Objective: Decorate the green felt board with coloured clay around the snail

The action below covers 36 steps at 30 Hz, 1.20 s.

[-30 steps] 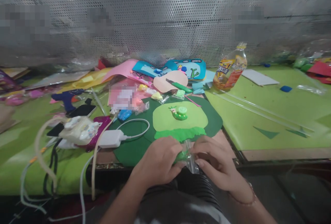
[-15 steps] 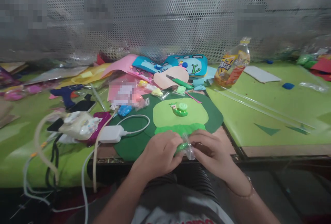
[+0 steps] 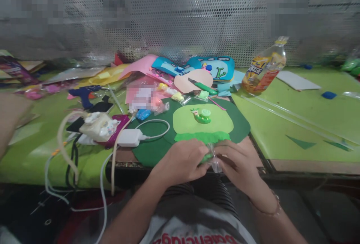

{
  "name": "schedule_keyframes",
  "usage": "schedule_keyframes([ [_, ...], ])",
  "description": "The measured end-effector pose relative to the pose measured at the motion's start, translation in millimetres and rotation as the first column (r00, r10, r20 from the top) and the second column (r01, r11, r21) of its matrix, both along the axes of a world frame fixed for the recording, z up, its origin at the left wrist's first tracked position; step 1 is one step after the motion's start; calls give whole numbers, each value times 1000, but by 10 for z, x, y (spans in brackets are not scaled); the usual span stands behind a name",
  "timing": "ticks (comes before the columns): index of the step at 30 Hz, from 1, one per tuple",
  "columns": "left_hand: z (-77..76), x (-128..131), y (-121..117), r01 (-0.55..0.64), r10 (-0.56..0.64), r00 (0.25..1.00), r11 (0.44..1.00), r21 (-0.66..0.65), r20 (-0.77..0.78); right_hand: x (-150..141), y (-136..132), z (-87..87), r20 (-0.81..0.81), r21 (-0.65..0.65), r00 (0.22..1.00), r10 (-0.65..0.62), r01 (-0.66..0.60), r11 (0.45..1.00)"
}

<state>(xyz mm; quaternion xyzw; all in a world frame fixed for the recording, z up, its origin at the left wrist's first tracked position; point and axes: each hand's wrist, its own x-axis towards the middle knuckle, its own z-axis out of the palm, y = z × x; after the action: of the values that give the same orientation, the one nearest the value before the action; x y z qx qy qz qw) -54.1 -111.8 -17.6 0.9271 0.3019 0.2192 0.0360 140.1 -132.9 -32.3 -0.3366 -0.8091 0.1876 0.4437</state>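
At the table's front edge, my left hand (image 3: 184, 161) is closed around a lump of bright green clay in a clear plastic wrapper (image 3: 216, 163). My right hand (image 3: 237, 165) pinches the wrapper's loose end from the other side. Just beyond them lies a light green rounded sheet (image 3: 182, 119) with a wavy bright green clay strip (image 3: 202, 136) along its near side. A small green snail figure (image 3: 204, 117) with a pale swirled shell rests on that sheet. Beneath is a larger dark green sheet (image 3: 242, 122).
Left stand a white adapter (image 3: 129, 137) with cables, a phone (image 3: 102, 107) and a blue glue gun (image 3: 84, 97). Behind lie a green cutter (image 3: 204, 86), clay packets and a blue decorated case (image 3: 225, 67). A drink bottle (image 3: 263, 71) and clear sticks (image 3: 303, 122) are right.
The whole scene sits farther right in the picture as my view turns left. Both hands keep their hold on the wrapped green clay, and a tan shape at the left edge shows more.
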Motion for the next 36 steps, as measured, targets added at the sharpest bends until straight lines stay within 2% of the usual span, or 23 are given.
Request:
schedule_keyframes([
  [3, -1, -2, 0, -1, 2, 1000, 999, -45, 11, 5, 12, 8, -32, 116, 998, -53, 57, 992],
  [6, 5, -14, 7, 2, 1, 1000, 994, -106, 31, -6, 16, 30, -45, 156, 999, -15, 22, 988],
  [11, 40, -27, 13, -27, 36, 998, 989, -144, 61, -35, 18, 46, -32, 57, 999, -13, 15, 998],
  [16, 32, -37, 9, -32, 36, 999, 989, -145, 22, -26, 48, 27, 4, -10, 997, 80, -80, 997],
  [18, 20, -44, 9, -43, 44, 999, 991, -130, 2, -32, 53, 17, 58, -55, 995, 79, -76, 996],
  [23, 22, -47, 15, -80, 76, 996, 992, -93, -53, -78, 12, -4, 272, -82, 962, -19, 43, 996],
  [25, 34, -36, 14, -81, 76, 996, 993, -88, -55, -87, -4, -17, 300, -75, 953, -45, 70, 995],
  [28, 33, -16, 2, -85, 80, 996, 992, -92, -49, -81, -13, -37, 211, -94, 972, -98, 121, 988],
  [30, 16, -15, -10, -92, 90, 996, 993, -78, -27, -65, -14, -44, 89, -89, 974, -209, 217, 972],
  [32, 0, -39, -14, -114, 115, 993, 993, -21, 19, -31, -12, -46, -14, -69, 931, -365, 363, 929],
  [34, 0, -95, 12, -206, 201, 976, 977, 55, 86, 30, -4, -49, -67, -55, 868, -492, 489, 870],
  [36, 14, -182, 87, -388, 369, 915, 916, 103, 164, 116, 22, -58, -103, -63, 824, -558, 554, 830],
])
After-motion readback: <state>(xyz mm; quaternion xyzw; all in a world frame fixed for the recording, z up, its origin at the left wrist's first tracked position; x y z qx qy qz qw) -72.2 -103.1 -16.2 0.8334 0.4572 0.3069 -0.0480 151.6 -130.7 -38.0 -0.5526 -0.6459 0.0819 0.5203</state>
